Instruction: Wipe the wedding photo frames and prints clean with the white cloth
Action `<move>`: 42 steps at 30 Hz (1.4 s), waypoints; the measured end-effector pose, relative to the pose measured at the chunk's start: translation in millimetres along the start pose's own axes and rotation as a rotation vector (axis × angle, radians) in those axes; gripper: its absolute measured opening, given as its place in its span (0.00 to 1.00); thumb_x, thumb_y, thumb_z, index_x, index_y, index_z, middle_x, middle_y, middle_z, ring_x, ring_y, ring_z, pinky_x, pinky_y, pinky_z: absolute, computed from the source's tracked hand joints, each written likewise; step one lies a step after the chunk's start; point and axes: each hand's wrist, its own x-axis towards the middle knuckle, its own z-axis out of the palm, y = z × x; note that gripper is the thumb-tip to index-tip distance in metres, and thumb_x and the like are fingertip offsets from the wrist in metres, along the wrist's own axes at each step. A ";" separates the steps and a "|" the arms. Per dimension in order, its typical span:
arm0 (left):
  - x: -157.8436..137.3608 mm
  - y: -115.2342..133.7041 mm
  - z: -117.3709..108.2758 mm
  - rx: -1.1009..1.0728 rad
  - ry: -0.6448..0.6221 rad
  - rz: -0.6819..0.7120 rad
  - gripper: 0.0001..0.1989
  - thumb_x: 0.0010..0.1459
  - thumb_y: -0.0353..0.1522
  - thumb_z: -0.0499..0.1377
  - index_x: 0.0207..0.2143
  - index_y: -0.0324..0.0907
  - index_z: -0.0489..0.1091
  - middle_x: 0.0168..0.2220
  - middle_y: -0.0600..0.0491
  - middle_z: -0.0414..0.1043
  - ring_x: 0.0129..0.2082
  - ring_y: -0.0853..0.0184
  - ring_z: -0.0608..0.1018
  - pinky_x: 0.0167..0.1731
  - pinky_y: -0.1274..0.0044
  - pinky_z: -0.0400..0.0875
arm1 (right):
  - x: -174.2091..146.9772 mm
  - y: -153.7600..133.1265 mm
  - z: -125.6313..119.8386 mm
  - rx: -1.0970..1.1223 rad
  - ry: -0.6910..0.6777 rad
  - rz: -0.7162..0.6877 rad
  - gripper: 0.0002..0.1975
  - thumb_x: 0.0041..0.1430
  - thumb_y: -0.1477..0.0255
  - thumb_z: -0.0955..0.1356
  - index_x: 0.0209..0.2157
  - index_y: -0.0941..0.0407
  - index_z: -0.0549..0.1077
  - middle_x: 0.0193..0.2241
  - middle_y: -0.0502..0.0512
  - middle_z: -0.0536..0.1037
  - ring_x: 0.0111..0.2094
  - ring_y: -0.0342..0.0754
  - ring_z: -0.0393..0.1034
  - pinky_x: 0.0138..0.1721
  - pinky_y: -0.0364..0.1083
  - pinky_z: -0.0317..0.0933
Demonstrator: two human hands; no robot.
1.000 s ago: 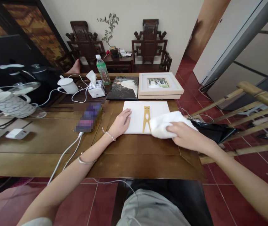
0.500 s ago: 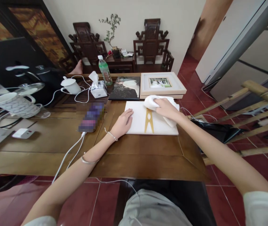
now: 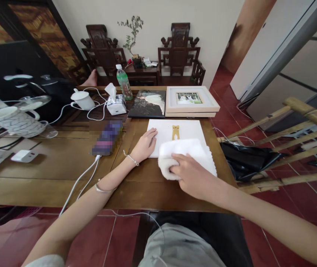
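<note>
A white fluffy cloth (image 3: 189, 148) is bunched in my right hand (image 3: 193, 174), over the near right part of a flat white board (image 3: 161, 128). The cloth hangs past the board's near edge. On the board is a yellow-tan piece (image 3: 175, 131) with a cat-like face at its top; its lower part is hidden by the cloth. My left hand (image 3: 145, 144) rests with outstretched fingers on the board's left edge, holding nothing. Bracelets circle my left wrist and forearm.
Behind the board lie a dark picture panel (image 3: 149, 104) and a light-framed picture (image 3: 193, 99). Leftward are a phone (image 3: 107, 137) on a cable, a tissue box (image 3: 116, 105), a green bottle (image 3: 124, 83), a lidded cup (image 3: 82, 100) and a mug (image 3: 15, 122). Bamboo rails (image 3: 309, 111) stand at right.
My right hand has drawn the cloth from the board's far edge toward me, uncovering the top of the yellow-tan piece and covering its lower part. My left hand stays put.
</note>
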 end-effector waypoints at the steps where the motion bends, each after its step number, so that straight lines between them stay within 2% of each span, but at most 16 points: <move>1: 0.0 0.0 0.0 0.005 0.003 0.001 0.18 0.63 0.31 0.48 0.51 0.35 0.68 0.57 0.41 0.67 0.60 0.56 0.67 0.60 0.60 0.61 | -1.7 -2.1 -0.4 0.005 -0.009 -0.010 0.17 0.46 0.85 0.60 0.34 0.57 0.73 0.42 0.63 0.75 0.50 0.58 0.64 0.46 0.55 0.59; 5: 0.0 -0.6 0.4 0.009 0.001 0.002 0.18 0.63 0.31 0.48 0.51 0.34 0.68 0.57 0.40 0.67 0.60 0.56 0.67 0.61 0.61 0.61 | 14.6 14.0 -3.4 -0.031 0.016 0.044 0.16 0.49 0.83 0.60 0.36 0.57 0.74 0.42 0.64 0.75 0.46 0.57 0.67 0.45 0.53 0.59; 10: -0.1 -0.4 0.0 0.009 0.005 0.005 0.17 0.63 0.30 0.48 0.51 0.35 0.68 0.57 0.40 0.67 0.60 0.56 0.67 0.61 0.60 0.60 | 69.0 59.8 -10.7 -0.172 0.052 0.133 0.17 0.53 0.82 0.60 0.42 0.60 0.74 0.42 0.66 0.74 0.40 0.55 0.69 0.39 0.49 0.60; 13: 0.0 -0.3 -0.7 0.017 0.009 0.005 0.17 0.63 0.30 0.48 0.51 0.35 0.68 0.56 0.40 0.68 0.59 0.57 0.68 0.61 0.61 0.61 | 95.1 74.4 -11.8 -0.229 0.084 0.177 0.18 0.53 0.84 0.59 0.42 0.60 0.73 0.43 0.67 0.73 0.44 0.57 0.68 0.41 0.50 0.60; 15: 0.1 -0.6 -0.9 0.018 0.007 0.011 0.18 0.62 0.30 0.48 0.51 0.34 0.68 0.56 0.40 0.68 0.59 0.57 0.68 0.61 0.62 0.61 | 100.3 73.8 -8.4 -0.235 0.090 0.186 0.20 0.52 0.86 0.58 0.43 0.60 0.73 0.45 0.68 0.72 0.47 0.59 0.66 0.43 0.53 0.60; 18: 0.4 -1.7 -0.6 0.009 0.001 0.019 0.18 0.62 0.29 0.48 0.51 0.35 0.69 0.56 0.40 0.67 0.60 0.57 0.67 0.61 0.62 0.60 | 86.8 59.2 1.8 -0.221 0.077 0.156 0.22 0.51 0.86 0.58 0.45 0.60 0.73 0.49 0.70 0.71 0.55 0.62 0.60 0.49 0.60 0.57; 21: 0.4 -2.2 0.3 0.015 0.000 0.014 0.18 0.62 0.30 0.48 0.51 0.35 0.68 0.56 0.40 0.67 0.59 0.56 0.68 0.60 0.61 0.61 | 55.3 33.8 11.7 -0.190 0.032 0.101 0.23 0.50 0.86 0.58 0.45 0.60 0.73 0.54 0.69 0.68 0.61 0.62 0.51 0.55 0.64 0.50; 23: 0.4 -1.9 1.0 0.025 0.003 0.012 0.18 0.62 0.30 0.48 0.51 0.35 0.68 0.56 0.41 0.68 0.59 0.56 0.68 0.60 0.61 0.61 | 32.5 15.3 14.4 -0.161 0.006 0.054 0.23 0.50 0.86 0.58 0.44 0.59 0.74 0.55 0.67 0.68 0.62 0.62 0.50 0.56 0.65 0.48; 26: 0.1 -1.4 1.9 0.028 0.009 0.007 0.19 0.62 0.30 0.48 0.52 0.34 0.67 0.56 0.41 0.68 0.60 0.57 0.67 0.60 0.61 0.61 | 9.0 -6.2 11.2 -0.101 -0.040 -0.014 0.21 0.49 0.85 0.58 0.40 0.58 0.74 0.53 0.66 0.70 0.60 0.62 0.54 0.54 0.64 0.51; 29: -0.1 -1.9 2.4 0.024 -0.003 -0.004 0.20 0.63 0.31 0.47 0.54 0.33 0.66 0.58 0.40 0.66 0.61 0.56 0.66 0.61 0.61 0.60 | 6.6 -10.7 2.8 -0.051 -0.062 -0.014 0.18 0.48 0.84 0.59 0.37 0.58 0.74 0.48 0.65 0.73 0.54 0.59 0.61 0.50 0.59 0.55; 32: -0.1 -2.9 2.6 0.013 -0.025 -0.015 0.21 0.63 0.31 0.46 0.55 0.33 0.66 0.60 0.39 0.63 0.62 0.56 0.63 0.62 0.62 0.58 | 23.9 4.3 -6.0 -0.030 -0.040 0.042 0.16 0.49 0.82 0.60 0.37 0.58 0.74 0.42 0.64 0.74 0.44 0.55 0.67 0.44 0.52 0.58; 36: -0.3 -3.9 2.7 -0.018 -0.071 -0.003 0.22 0.64 0.30 0.45 0.58 0.36 0.63 0.63 0.42 0.58 0.65 0.57 0.58 0.63 0.60 0.54 | 64.4 42.6 -14.2 -0.078 -0.002 0.132 0.17 0.51 0.81 0.59 0.40 0.59 0.74 0.37 0.63 0.75 0.33 0.51 0.68 0.32 0.46 0.56; 39: -0.4 -3.9 2.8 -0.014 -0.088 -0.011 0.23 0.64 0.31 0.44 0.60 0.35 0.60 0.64 0.42 0.56 0.66 0.56 0.55 0.63 0.59 0.52 | 93.0 67.1 -17.8 -0.116 0.053 0.152 0.17 0.52 0.82 0.59 0.39 0.60 0.73 0.37 0.65 0.75 0.34 0.51 0.68 0.30 0.46 0.54; 42: -0.4 -3.6 2.5 -0.011 -0.083 -0.014 0.24 0.65 0.31 0.44 0.60 0.34 0.59 0.64 0.41 0.56 0.66 0.57 0.56 0.64 0.60 0.52 | 105.5 73.1 -19.0 -0.155 0.065 0.159 0.17 0.51 0.83 0.59 0.39 0.60 0.74 0.38 0.65 0.76 0.35 0.52 0.69 0.30 0.46 0.54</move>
